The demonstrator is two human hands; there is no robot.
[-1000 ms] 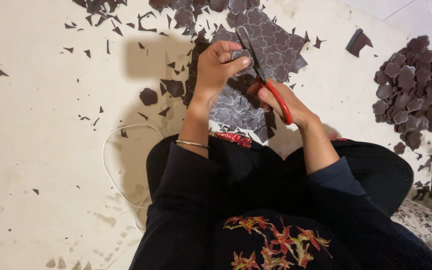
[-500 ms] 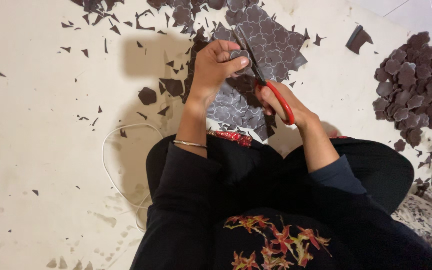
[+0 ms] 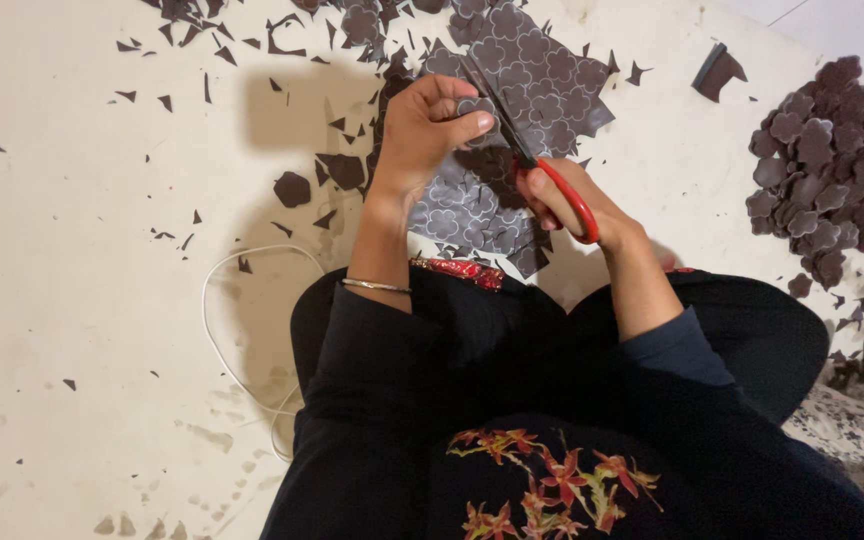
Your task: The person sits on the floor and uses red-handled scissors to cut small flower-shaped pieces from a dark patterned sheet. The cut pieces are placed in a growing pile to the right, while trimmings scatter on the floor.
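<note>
My left hand [image 3: 430, 135] grips a dark brown sheet [image 3: 537, 70] printed with pale flower outlines, pinching it near the cut between thumb and fingers. My right hand [image 3: 564, 200] holds red-handled scissors [image 3: 542, 170], whose blades reach up into the sheet beside my left thumb. The sheet hangs over my lap and a second patterned piece [image 3: 462, 215] lies under it. I sit on the floor in dark clothes, with a thin bangle [image 3: 376, 286] on my left wrist.
A heap of cut-out brown flower shapes [image 3: 822, 170] lies at the right. Small dark offcuts [image 3: 292, 188] are scattered over the pale floor [image 3: 82, 300]. A white cable [image 3: 214, 330] loops by my left knee. A patterned cloth [image 3: 862, 430] lies lower right.
The scissors and my right hand have shifted slightly along the sheet, and my left fingers have adjusted their grip. Everything else is unchanged.
</note>
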